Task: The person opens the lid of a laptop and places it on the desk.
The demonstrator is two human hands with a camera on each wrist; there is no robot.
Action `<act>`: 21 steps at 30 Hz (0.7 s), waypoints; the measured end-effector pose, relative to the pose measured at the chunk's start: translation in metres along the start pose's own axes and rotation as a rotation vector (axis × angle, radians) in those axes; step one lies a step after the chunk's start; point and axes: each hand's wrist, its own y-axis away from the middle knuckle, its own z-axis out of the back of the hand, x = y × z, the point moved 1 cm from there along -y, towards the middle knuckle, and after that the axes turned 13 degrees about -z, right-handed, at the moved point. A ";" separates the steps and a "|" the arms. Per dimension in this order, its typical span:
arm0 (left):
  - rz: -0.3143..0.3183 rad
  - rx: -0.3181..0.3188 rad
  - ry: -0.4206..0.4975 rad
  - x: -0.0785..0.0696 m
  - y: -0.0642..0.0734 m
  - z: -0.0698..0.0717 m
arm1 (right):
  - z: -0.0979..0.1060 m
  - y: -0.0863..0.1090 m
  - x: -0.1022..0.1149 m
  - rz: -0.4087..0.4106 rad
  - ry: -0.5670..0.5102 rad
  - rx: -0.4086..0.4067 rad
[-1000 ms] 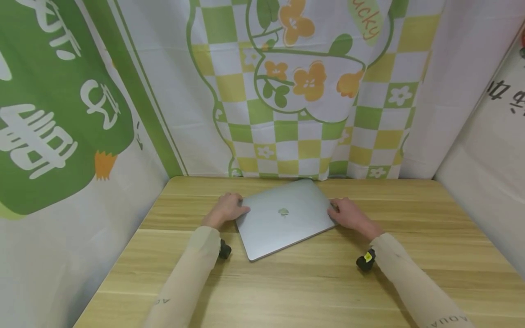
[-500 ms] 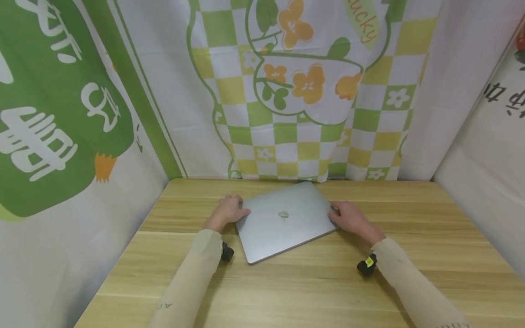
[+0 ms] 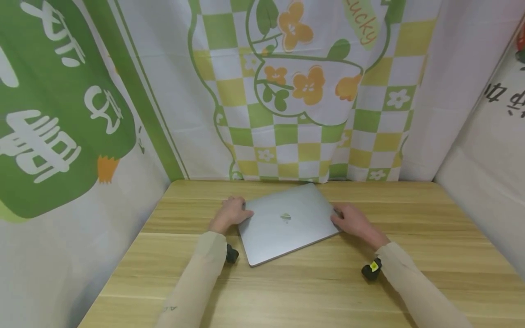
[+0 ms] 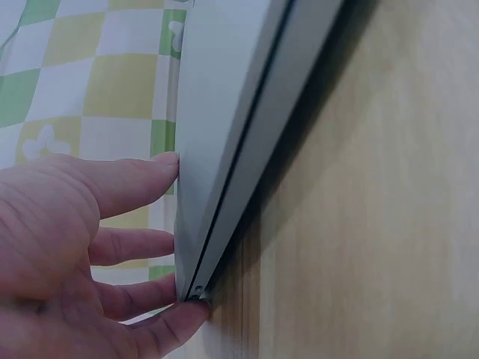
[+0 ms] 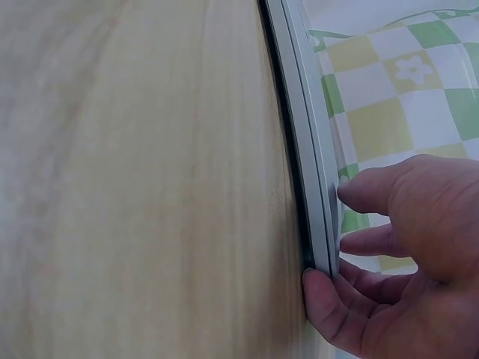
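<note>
A closed silver laptop [image 3: 283,232] lies at an angle on the wooden table, its lid up and a shiny logo at the centre. My left hand [image 3: 231,213] grips its left edge, thumb on the lid. In the left wrist view that hand's lowest fingertip [image 4: 193,314] reaches round the bottom of the edge. Opposite, my right hand [image 3: 353,220] holds the right edge, thumb over the lid. The right wrist view shows a fingertip [image 5: 320,288] tucked at the underside, where a dark gap runs along the laptop's side.
The wooden table [image 3: 311,291] ends at the back against a checkered, flower-printed curtain [image 3: 295,150]. A green printed cloth [image 3: 102,150] hangs on the left, a white one [image 3: 492,155] on the right. Small black devices sit at the left wrist [image 3: 231,254] and right wrist [image 3: 371,269].
The laptop and both hands have shifted very slightly to the right in the head view. Both grips look the same, and the head view itself has tilted a little.
</note>
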 end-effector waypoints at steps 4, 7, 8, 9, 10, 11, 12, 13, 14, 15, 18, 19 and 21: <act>0.006 -0.006 0.026 -0.002 -0.001 -0.001 | 0.001 0.003 -0.001 -0.005 -0.001 -0.002; -0.003 -0.009 0.019 -0.004 -0.001 -0.001 | 0.002 0.006 0.000 -0.003 -0.001 0.004; -0.006 -0.011 0.018 -0.004 -0.001 -0.001 | 0.003 0.007 0.000 0.000 0.001 0.002; -0.008 -0.013 0.019 -0.004 -0.001 -0.001 | 0.003 0.008 0.000 0.007 0.004 0.002; -0.008 -0.015 0.018 -0.004 -0.001 -0.001 | 0.003 0.009 0.000 0.011 0.005 0.000; -0.008 -0.018 0.020 -0.005 -0.001 -0.002 | 0.004 0.010 0.000 0.018 0.004 -0.001; -0.007 -0.019 0.017 -0.005 -0.002 -0.002 | 0.004 0.010 -0.001 0.022 0.004 0.000; -0.006 -0.019 0.020 -0.005 -0.002 -0.003 | 0.004 0.010 -0.002 0.030 0.005 0.001; -0.007 -0.019 0.022 -0.006 -0.002 -0.003 | 0.003 0.010 -0.003 0.031 0.006 0.001; -0.012 -0.019 0.019 -0.007 -0.002 -0.003 | 0.003 0.011 -0.004 0.032 0.005 0.003; -0.018 -0.015 0.030 -0.008 -0.001 -0.003 | 0.003 0.012 -0.006 0.023 0.010 0.009; -0.020 -0.014 0.030 -0.009 0.000 -0.003 | 0.003 0.012 -0.006 0.020 0.012 0.012; -0.020 -0.012 0.033 -0.009 0.000 -0.003 | 0.004 0.013 -0.007 0.007 0.012 0.020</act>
